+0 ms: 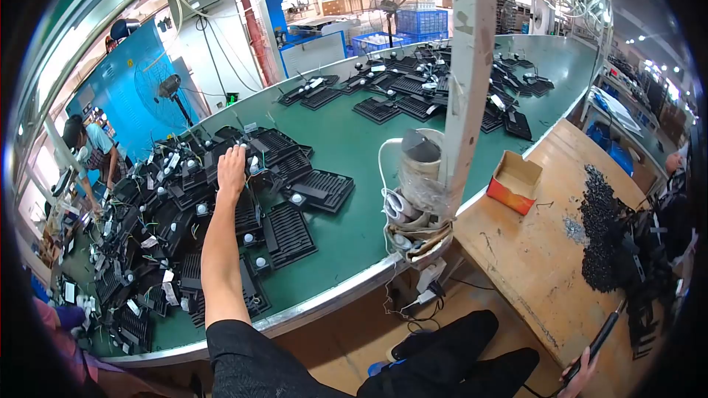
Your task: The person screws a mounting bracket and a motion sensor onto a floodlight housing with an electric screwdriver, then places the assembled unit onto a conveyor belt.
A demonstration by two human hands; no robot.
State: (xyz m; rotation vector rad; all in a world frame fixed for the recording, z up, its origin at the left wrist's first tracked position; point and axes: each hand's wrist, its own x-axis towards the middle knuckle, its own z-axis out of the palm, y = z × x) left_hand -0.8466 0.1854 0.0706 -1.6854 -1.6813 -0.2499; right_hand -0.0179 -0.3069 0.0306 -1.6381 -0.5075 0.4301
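Note:
My left hand [231,171] reaches far over the pile on the green work surface. Its fingers are together and bent down at the tips on a black finned lamp housing [269,145], beside a small white round part; the thumb side is partly hidden. More black housings [287,234] with ribbed backs, white round sensors and loose wires lie heaped around my forearm. At the lower right edge, my right hand [582,374] is closed around a black electric screwdriver [603,335], its tip pointing up. A heap of small black screws [599,232] lies beyond it on a wooden table.
A white post [466,88] with a taped-on holder [419,199] stands at the green conveyor's [354,239] near edge. An open cardboard box [515,183] sits on the wooden table [509,262]. More housings lie farther along the belt. A person [96,149] works at far left.

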